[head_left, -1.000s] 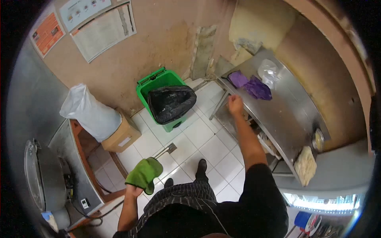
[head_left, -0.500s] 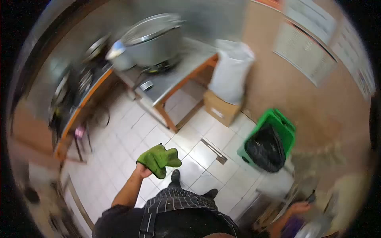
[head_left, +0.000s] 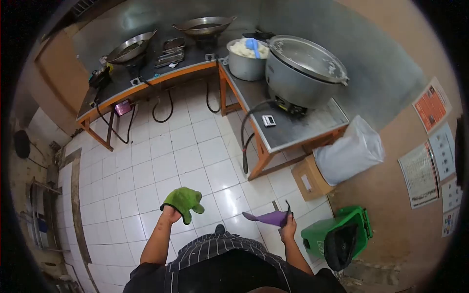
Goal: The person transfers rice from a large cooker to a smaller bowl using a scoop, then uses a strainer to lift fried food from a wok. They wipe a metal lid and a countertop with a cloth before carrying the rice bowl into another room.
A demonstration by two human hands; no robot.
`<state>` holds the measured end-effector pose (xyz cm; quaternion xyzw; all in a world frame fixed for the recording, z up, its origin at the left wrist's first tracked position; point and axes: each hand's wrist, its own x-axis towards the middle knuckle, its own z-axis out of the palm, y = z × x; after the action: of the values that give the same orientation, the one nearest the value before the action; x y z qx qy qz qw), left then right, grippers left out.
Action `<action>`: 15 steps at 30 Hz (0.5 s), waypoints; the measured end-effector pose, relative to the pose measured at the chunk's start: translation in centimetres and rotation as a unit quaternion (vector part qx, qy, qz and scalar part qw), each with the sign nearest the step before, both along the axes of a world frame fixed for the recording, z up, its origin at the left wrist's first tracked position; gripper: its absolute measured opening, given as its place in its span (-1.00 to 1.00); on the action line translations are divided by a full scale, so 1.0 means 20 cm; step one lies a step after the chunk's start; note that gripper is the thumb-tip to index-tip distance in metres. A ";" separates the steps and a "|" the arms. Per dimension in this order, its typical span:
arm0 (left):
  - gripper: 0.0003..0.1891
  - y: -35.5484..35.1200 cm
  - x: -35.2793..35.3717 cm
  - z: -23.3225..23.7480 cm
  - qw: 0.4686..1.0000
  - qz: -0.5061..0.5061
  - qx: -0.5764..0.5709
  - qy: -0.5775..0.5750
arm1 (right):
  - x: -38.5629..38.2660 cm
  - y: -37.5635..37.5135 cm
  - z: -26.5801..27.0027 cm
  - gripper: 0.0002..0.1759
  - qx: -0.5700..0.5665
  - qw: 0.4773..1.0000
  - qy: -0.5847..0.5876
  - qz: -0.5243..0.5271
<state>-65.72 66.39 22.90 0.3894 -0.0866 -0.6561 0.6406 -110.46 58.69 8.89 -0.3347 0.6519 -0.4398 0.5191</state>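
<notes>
A green cloth mitt (head_left: pixel 181 200) covers the fingers of my left hand (head_left: pixel 171 214), low and left of centre. The fingers inside it are hidden. My right hand (head_left: pixel 289 227) is closed on a purple cloth piece (head_left: pixel 269 218) with a dark edge, which points left over the tiled floor. Beyond my hands, a large lidded metal pot (head_left: pixel 303 73) sits on a burner on the steel-topped table (head_left: pixel 288 132). Beside it is a smaller pot (head_left: pixel 247 67) of white rice with a blue scoop (head_left: pixel 253 46).
Two woks (head_left: pixel 132 48) (head_left: pixel 204 27) and metal trays (head_left: pixel 171 51) are on the back left counter. A small white timer (head_left: pixel 268 121) lies on the near table. To the right are a cardboard box (head_left: pixel 310 178), a white sack (head_left: pixel 351 151) and a green bin (head_left: pixel 359 229).
The view has turned right and up towards the tables. My right hand has come from the lower right edge to the front with the purple cloth piece. The mitt stays on my left hand.
</notes>
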 end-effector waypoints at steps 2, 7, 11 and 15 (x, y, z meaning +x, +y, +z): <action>-0.72 -0.15 0.22 -0.09 0.999 0.037 0.002 -0.007 | 0.31 -0.23 0.09 -0.58 -0.067 0.989 -0.131 -0.018; -0.72 -0.83 0.72 -0.20 0.994 0.041 -0.095 -0.046 | 0.98 -0.88 0.38 -0.61 -0.134 0.960 -0.215 -0.118; -0.71 -1.55 1.02 -0.12 0.992 0.088 -0.065 -0.069 | 1.37 -1.53 0.40 -0.60 -0.118 0.912 -0.391 -0.032; -0.69 -2.24 1.22 0.01 0.987 0.088 -0.056 -0.119 | 1.66 -2.30 0.37 -0.59 -0.087 0.827 -0.555 -0.005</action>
<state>-41.22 21.61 23.09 0.4340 -0.1644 -0.5407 0.7017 -77.21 12.73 16.27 -0.0748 0.2148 -0.6091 0.7598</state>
